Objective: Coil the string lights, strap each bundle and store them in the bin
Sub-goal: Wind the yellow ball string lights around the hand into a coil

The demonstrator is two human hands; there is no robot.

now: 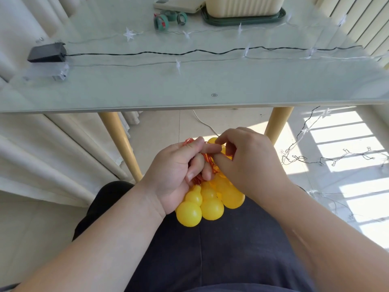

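Over my lap, below the table edge, I hold a bundle of yellow gourd-shaped string lights (207, 204) on thin orange wire (208, 160). My left hand (179, 171) is closed around the coiled wire, and several gourds hang under it. My right hand (248, 159) pinches the wire at the top of the bundle, touching my left fingertips. On the glass table (147, 87) lies a star string light (129, 34) with its black battery box (47, 52). Rolled green straps (161, 22) and a cream bin (244, 6) stand at the far edge.
The bin sits on a dark green lid (244, 20), with a flat cream power bank (179, 6) to its left. More star light wire (315, 157) trails off the table's right end onto the sunlit floor. Wooden table legs (120, 144) stand ahead of my knees; curtains hang left.
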